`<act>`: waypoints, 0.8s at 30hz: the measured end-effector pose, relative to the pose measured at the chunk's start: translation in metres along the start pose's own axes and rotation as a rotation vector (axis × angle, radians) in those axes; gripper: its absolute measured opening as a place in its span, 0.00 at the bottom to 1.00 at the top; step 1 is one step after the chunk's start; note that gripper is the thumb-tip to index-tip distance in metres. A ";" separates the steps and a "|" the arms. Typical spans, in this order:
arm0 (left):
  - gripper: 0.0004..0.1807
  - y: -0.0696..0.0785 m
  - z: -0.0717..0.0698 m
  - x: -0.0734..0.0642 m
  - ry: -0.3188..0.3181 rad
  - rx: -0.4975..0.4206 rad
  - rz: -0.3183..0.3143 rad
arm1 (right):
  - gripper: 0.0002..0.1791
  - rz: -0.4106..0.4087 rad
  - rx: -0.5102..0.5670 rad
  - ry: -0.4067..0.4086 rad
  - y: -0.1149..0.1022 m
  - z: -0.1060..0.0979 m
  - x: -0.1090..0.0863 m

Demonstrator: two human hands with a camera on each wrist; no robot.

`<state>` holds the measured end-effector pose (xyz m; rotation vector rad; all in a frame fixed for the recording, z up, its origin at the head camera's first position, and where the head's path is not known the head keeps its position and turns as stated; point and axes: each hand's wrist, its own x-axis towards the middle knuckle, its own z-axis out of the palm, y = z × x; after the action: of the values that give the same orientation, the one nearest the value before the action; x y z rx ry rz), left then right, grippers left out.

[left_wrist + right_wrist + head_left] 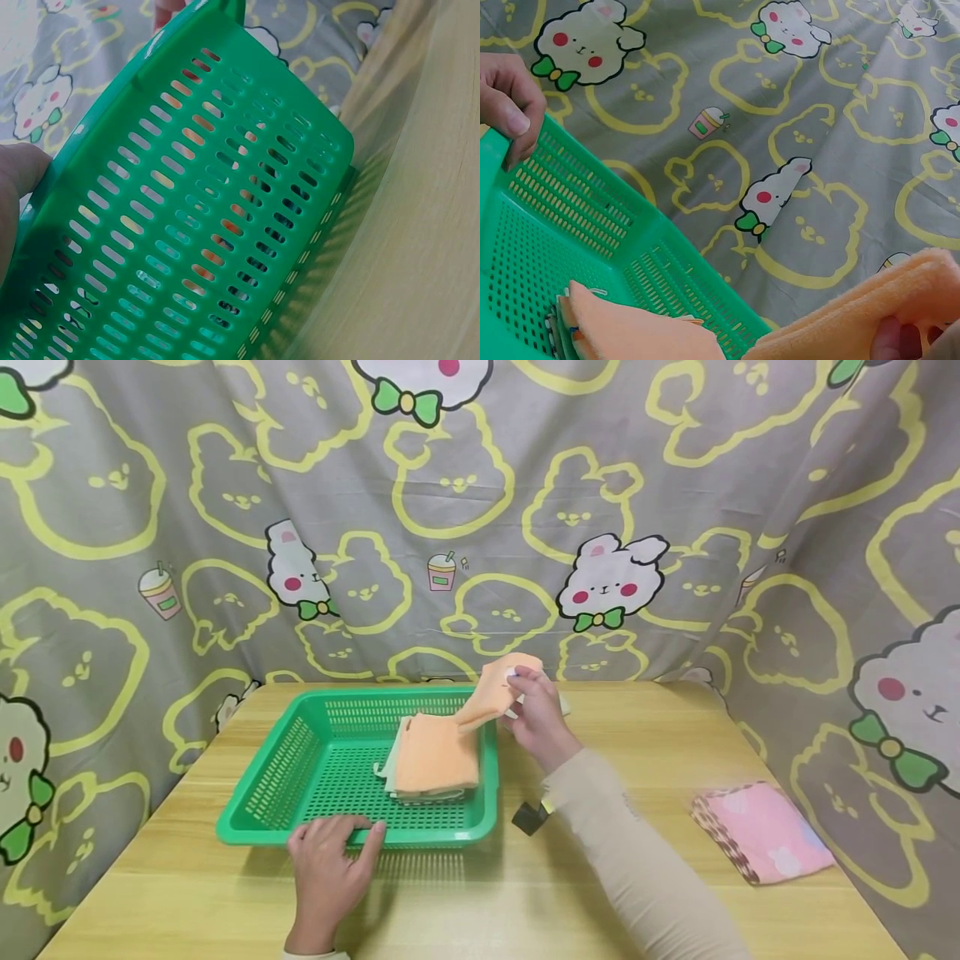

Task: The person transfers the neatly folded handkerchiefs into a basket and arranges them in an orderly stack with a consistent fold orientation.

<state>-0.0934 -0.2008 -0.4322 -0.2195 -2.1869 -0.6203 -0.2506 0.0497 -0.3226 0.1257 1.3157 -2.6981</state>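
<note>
A green plastic basket (258,837) with slotted walls stands on the table. My left hand (333,864) grips its front rim, fingers hooked over the edge and thumb along it. At the basket's right rim, my right hand (542,722) pinches a folded orange towel (491,692), which tilts down toward the inside. Beneath its lower end, another folded orange towel (437,753) lies on a small stack at the basket's right side. Edges of pale green cloth (561,330) show under that towel. Whether the two orange towels touch, I cannot tell.
A folded pink towel (776,839) with a brown patterned edge lies on the right of the wooden table (652,739). Next to my right forearm is a small black object (530,817). A patterned curtain (465,510) hangs close behind and at both sides.
</note>
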 end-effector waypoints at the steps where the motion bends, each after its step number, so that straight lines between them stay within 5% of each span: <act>1: 0.06 0.000 0.000 0.000 0.001 0.000 0.001 | 0.12 -0.001 0.001 0.000 0.001 0.001 0.000; 24: 0.07 -0.001 0.000 0.000 0.002 -0.002 0.002 | 0.12 -0.005 0.011 0.015 0.018 0.001 0.011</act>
<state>-0.0939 -0.2011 -0.4325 -0.2216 -2.1839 -0.6211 -0.2583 0.0368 -0.3374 0.1437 1.3067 -2.7141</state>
